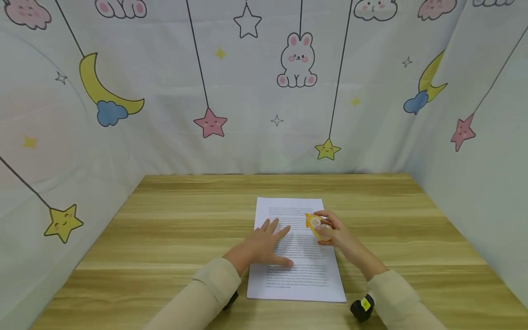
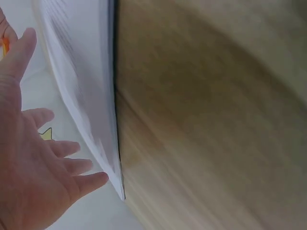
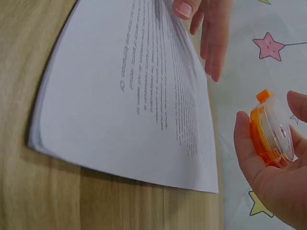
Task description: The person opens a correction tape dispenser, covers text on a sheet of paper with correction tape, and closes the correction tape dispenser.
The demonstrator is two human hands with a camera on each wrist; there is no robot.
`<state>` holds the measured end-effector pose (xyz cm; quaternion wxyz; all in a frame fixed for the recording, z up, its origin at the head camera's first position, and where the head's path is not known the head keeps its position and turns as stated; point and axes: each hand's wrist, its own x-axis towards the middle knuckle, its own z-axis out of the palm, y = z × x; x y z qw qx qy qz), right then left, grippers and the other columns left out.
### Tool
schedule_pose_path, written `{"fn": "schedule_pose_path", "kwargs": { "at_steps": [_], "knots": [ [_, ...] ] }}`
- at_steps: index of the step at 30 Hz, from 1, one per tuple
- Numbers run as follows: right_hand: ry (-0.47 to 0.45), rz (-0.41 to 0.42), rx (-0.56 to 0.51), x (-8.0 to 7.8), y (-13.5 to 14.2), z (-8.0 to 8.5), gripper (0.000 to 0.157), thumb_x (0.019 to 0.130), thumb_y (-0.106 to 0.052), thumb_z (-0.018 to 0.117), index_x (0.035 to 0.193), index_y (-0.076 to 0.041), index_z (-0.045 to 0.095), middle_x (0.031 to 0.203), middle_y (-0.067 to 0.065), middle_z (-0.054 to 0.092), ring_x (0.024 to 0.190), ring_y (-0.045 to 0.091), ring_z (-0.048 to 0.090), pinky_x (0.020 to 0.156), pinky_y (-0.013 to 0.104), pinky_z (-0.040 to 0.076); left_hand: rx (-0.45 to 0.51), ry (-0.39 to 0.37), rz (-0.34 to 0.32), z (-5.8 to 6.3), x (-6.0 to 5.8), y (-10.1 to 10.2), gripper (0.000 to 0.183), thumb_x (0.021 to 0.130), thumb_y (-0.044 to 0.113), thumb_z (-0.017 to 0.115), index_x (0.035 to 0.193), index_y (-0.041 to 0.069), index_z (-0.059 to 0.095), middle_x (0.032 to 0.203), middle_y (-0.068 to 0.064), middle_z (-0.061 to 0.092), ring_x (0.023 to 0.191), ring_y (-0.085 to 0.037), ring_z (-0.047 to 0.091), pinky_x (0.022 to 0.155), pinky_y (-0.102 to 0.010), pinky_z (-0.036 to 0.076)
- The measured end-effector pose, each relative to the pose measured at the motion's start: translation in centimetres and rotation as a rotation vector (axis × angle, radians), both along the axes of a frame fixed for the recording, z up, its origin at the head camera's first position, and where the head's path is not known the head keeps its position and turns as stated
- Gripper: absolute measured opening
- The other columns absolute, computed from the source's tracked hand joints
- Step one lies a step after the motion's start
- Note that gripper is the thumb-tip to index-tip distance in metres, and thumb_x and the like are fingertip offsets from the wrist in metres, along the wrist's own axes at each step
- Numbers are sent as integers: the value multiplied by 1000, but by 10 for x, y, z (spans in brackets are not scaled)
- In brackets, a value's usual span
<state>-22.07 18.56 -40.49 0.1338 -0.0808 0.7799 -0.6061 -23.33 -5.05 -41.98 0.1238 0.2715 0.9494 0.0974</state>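
Observation:
A thick stack of printed paper (image 1: 257, 282) lies on the table, its top sheet covered in lines of text. My left hand (image 1: 264, 246) is over the left half of the stack, fingers spread and straight, the thumb pointing right across the text. Near the upper right edge of the sheet, my right hand (image 1: 337, 234) holds a correction tape (image 3: 269, 127) between thumb and fingers. It has an orange and clear round case with a white reel inside. Its small orange tip (image 3: 264, 95) points toward the page, and the case is partly covered by the fingers in the head view.
The wooden table (image 1: 185, 215) extends on both sides of the paper. A white curtain (image 1: 255, 151) with stars, moons and a rabbit encloses the back and sides. A black wrist device (image 1: 362, 307) sits at the right cuff, beside the paper's lower right corner.

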Motion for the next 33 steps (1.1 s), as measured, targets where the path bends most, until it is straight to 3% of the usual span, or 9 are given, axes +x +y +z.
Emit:
{"fn": "schedule_pose_path", "kwargs": {
  "at_steps": [3, 9, 17, 22, 26, 33],
  "knots": [
    [32, 11, 52, -5, 2, 1, 52, 92, -19, 54, 137, -7, 32, 138, 23, 32, 110, 27, 49, 81, 37, 52, -43, -39, 12, -2, -2, 0, 94, 68, 73, 59, 145, 31, 26, 155, -9, 14, 142, -33, 12, 112, -50, 20],
    [129, 43, 194, -18, 5, 2, 46, 88, -10, 57, 131, -6, 42, 132, 25, 41, 113, 35, 46, 75, 33, 48, -106, -7, -13, -4, -5, 3, 94, 63, 76, 61, 142, 33, 33, 153, -9, 20, 140, -30, 21, 108, -48, 29],
    [384, 151, 539, -56, -1, 6, 42, 85, -3, 58, 127, -6, 52, 131, 20, 51, 117, 40, 50, 88, 50, 46, -115, -24, 1, -2, -5, 6, 92, 61, 73, 65, 139, 32, 39, 149, -9, 25, 138, -30, 23, 105, -51, 32],
    [535, 230, 740, -80, -18, 6, 42, 84, -1, 59, 124, -12, 56, 122, 16, 58, 105, 32, 58, 86, 47, 48, -109, -101, 65, 0, -6, 7, 93, 57, 69, 71, 137, 32, 41, 154, -10, 14, 142, -32, 12, 108, -54, 25],
    [642, 229, 911, -93, -34, 2, 40, 84, 0, 59, 119, -18, 61, 107, 14, 62, 93, 28, 59, 80, 44, 49, -138, -116, 78, 2, -8, 10, 97, 56, 70, 71, 139, 35, 34, 155, -14, 10, 142, -34, 11, 106, -56, 27],
    [689, 258, 965, -110, -63, 1, 38, 85, 2, 59, 115, -21, 63, 103, 12, 60, 93, 28, 59, 83, 44, 48, -199, -106, 52, 6, -10, 16, 95, 58, 71, 69, 140, 47, 27, 154, -16, 11, 142, -36, 11, 106, -56, 29]
  ]
}}
